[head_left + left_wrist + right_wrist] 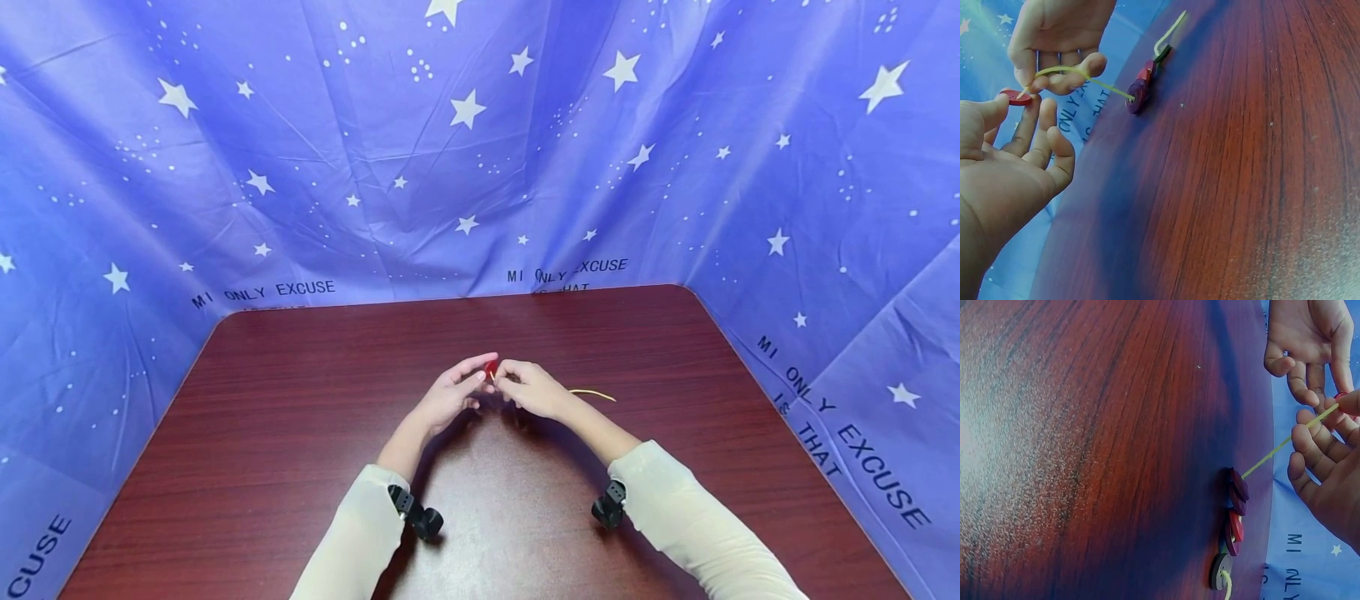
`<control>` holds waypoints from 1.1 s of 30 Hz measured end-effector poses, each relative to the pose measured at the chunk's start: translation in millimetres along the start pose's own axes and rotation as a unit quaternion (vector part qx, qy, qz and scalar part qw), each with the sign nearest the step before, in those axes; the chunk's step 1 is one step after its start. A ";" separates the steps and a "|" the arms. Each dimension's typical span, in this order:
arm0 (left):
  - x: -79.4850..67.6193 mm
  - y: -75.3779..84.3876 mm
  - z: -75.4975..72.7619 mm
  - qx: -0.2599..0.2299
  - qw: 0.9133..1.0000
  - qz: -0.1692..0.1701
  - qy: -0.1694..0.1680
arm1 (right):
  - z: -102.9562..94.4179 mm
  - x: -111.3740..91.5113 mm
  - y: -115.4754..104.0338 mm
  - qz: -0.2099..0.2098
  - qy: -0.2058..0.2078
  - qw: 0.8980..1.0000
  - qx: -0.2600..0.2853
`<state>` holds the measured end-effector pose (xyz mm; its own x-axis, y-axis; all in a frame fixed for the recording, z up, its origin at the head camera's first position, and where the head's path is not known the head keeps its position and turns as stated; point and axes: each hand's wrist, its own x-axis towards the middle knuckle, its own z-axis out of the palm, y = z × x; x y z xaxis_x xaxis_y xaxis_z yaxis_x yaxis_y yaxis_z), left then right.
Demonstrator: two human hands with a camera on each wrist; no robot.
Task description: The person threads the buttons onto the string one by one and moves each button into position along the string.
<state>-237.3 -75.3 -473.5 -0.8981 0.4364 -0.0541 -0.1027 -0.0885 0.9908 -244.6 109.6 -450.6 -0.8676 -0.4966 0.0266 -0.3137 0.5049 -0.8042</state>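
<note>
Between thumb and finger, my left hand [447, 393] pinches a round red button [1019, 98]. The tip of a yellow cord [1060, 70] meets the button's face, and my right hand [534, 390] pinches the cord right beside it. How far the cord passes through the button is too small to tell. From my right fingers the cord runs down to several buttons strung in a row on the table: purple ones [1239, 490], a red one [1235, 526] and a dark one [1222, 570] at the end. Beyond the dark button a tail of cord sticks out.
The hands are above the far half of a dark red wood-grain table [300, 433]. A blue star-patterned cloth [390, 150] hangs behind it and along both sides. Each wrist carries a small black camera [423, 521].
</note>
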 end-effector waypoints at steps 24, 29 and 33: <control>-2.1 0.6 0.2 0.005 1.000 -0.008 -0.001 | -3.8 -1.2 -0.3 0.008 0.027 1.000 0.004; -2.1 1.4 0.6 0.004 1.000 -0.009 0.002 | -4.0 -1.4 1.5 0.003 0.036 0.999 0.000; -1.9 1.1 0.5 0.004 1.000 -0.009 0.004 | -3.8 -1.4 1.8 -0.002 0.038 0.999 0.000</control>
<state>-235.5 -75.8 -472.3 -0.8992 0.4314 -0.0728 -0.1151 -0.0727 0.9907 -245.5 113.9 -449.8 -0.8930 -0.4438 0.0743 -0.3171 0.5036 -0.8036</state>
